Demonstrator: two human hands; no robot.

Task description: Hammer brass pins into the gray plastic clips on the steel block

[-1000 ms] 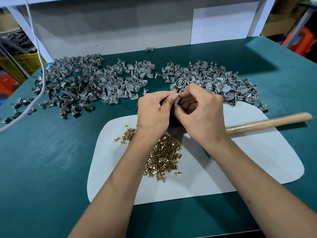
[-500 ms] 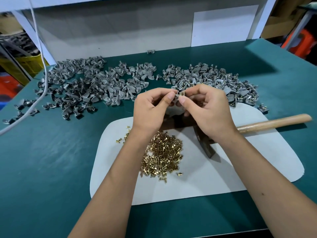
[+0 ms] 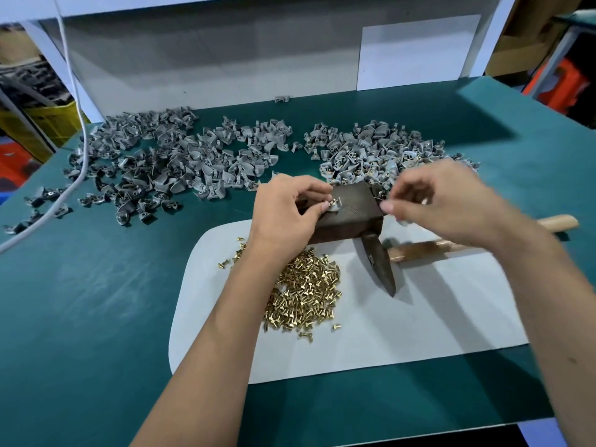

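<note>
Left hand (image 3: 287, 214) grip clamped: thumb and fingertips pinch a gray clip (image 3: 335, 205) with a brass pin stood in it, seated on top of the steel block (image 3: 346, 209) so a blow has solid backing. Right hand (image 3: 442, 201) is blurred, fingers loosely curled, apparently empty; hammer (image 3: 380, 266) lies just below it. Loose pins (image 3: 306, 295) sit below the left grip.

Gray clips (image 3: 180, 162); brass pins (image 3: 306, 295)

Teal table (image 3: 80, 301); pale back panel (image 3: 225, 59); yellow crate (image 3: 48, 124) left; orange bin (image 3: 561, 82) right.
</note>
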